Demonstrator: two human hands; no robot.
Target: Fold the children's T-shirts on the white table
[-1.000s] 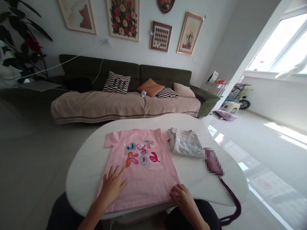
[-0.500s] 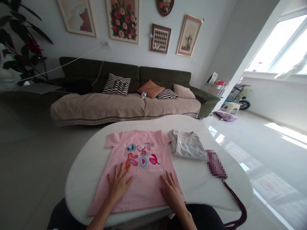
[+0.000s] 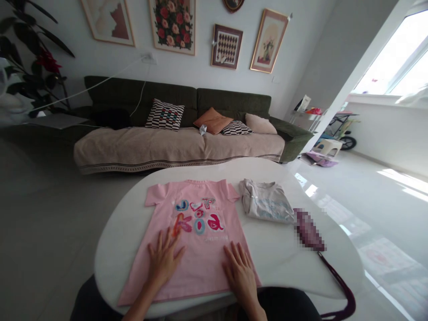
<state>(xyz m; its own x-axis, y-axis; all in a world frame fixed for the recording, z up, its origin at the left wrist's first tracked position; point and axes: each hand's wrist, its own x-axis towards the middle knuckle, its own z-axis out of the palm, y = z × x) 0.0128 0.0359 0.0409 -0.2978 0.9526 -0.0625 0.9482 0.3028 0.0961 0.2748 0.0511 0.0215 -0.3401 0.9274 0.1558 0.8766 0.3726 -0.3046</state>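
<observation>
- At the bottom edge of the frame, see dark-clothed knees point(image 3: 284, 305) close to the rim of the white table point(image 3: 113, 254).
- At lower centre, have right hand point(image 3: 241, 269) laid on the pink T-shirt point(image 3: 200, 258), palm down, fingers spread, gripping nothing.
- Compared with one second ago, find this hand moved from the hem corner, where curled, onto the cloth itself.
- To its left, have left hand point(image 3: 163, 258) also palm down with fingers wide, holding nothing, fingertips at lower left of the colourful print point(image 3: 199, 218).
- Notice the lower left shirt corner, now reaching farther outward. Judge from this a more opened lower part, with smoothing by both hands seemingly in progress; cannot tell the strength of pressing.
- Find the shirt in the lower middle, print up, sleeves outspread, on the table.
- Right of it, see a dark red strap point(image 3: 339, 281), a pixelated maroon item point(image 3: 308, 229) and a folded grey shirt point(image 3: 267, 203).
- Behind, across the middle, see a green sofa point(image 3: 234, 104); at top, framed pictures point(image 3: 174, 26).
</observation>
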